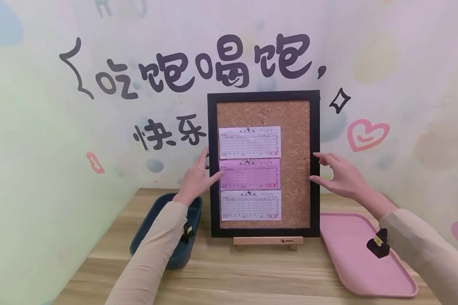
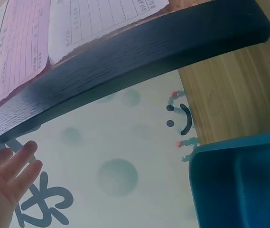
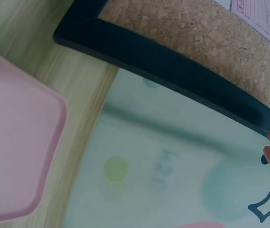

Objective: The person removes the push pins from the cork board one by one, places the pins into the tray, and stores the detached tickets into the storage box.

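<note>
A black-framed cork board [image 1: 295, 169] stands on a small wooden easel [image 1: 267, 241]. Three printed slips are pinned down its left side: a white slip [image 1: 249, 142], a pink slip [image 1: 249, 174] and another white slip [image 1: 250, 206]. My left hand [image 1: 196, 180] is at the board's left edge, thumb in front of the frame; in the left wrist view its fingers [image 2: 23, 173] are extended beside the frame, apart from it. On the opposite side, my right hand [image 1: 339, 176] reaches the right edge with fingers and thumb spread. Whether its fingertips press the frame I cannot tell.
A dark blue bin [image 1: 149, 228] sits left of the board, partly behind my left sleeve. To the right lies a pink tray [image 1: 351, 254]. The wooden table [image 1: 252, 279] meets a wall [image 1: 366, 63] with painted lettering behind the board.
</note>
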Demonstrator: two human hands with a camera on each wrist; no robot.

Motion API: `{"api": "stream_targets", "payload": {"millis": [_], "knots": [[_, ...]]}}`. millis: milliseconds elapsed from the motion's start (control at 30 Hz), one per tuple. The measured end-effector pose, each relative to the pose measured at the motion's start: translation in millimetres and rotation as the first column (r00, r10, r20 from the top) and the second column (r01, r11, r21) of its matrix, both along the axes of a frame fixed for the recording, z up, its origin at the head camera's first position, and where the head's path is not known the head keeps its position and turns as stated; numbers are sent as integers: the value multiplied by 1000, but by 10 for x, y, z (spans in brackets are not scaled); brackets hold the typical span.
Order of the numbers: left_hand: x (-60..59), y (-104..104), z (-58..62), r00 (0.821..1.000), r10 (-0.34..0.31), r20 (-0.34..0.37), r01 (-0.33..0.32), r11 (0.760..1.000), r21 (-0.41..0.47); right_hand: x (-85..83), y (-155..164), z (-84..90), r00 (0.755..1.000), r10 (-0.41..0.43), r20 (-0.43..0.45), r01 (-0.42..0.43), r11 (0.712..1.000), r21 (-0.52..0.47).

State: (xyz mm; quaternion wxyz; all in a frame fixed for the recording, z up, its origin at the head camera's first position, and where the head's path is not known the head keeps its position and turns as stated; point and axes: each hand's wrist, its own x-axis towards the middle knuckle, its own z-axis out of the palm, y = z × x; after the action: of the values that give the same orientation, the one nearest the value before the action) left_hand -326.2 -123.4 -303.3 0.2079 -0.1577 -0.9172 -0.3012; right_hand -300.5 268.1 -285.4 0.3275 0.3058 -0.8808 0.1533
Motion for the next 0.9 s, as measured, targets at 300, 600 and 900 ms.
{"api": "stream_targets", "payload": {"millis": [300,600,900], "knots": [[-63,68,112,999,19,-34,-18,1000,17,-57,-306,160,999,20,26,-20,1000,-2],[-137,119,245,996,59,-65,-58,998,18,-133,-593,261,994,29,102,-27,999,-27],[-210,191,354,993,84,-81,-78,994,71,-281,-875,441,993,56,109,-46,995,-86]]}}
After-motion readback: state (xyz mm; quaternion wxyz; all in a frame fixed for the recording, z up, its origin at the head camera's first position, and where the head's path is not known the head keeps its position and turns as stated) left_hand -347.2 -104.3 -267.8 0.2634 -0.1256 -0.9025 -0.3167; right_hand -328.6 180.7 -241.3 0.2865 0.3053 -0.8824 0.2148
